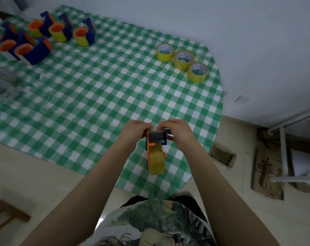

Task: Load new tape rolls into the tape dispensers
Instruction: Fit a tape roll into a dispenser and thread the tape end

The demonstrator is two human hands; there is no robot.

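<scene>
Left hand and right hand tight around dispenser; spare tape rolls beyond, loaded dispensers far left.

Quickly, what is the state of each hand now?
Left hand: grips the tape dispenser, fingers curled.
Right hand: grips the same tape dispenser from the other side.

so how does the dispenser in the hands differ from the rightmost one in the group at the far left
The held dispenser is in the air, gripped at its far end by the left hand and right hand; the grouped dispenser sits on the tablecloth, untouched. The held dispenser shows its roll edge-on; the grouped dispenser shows its orange hub from above. Both are blue and orange, loaded with yellowish tape.
</scene>
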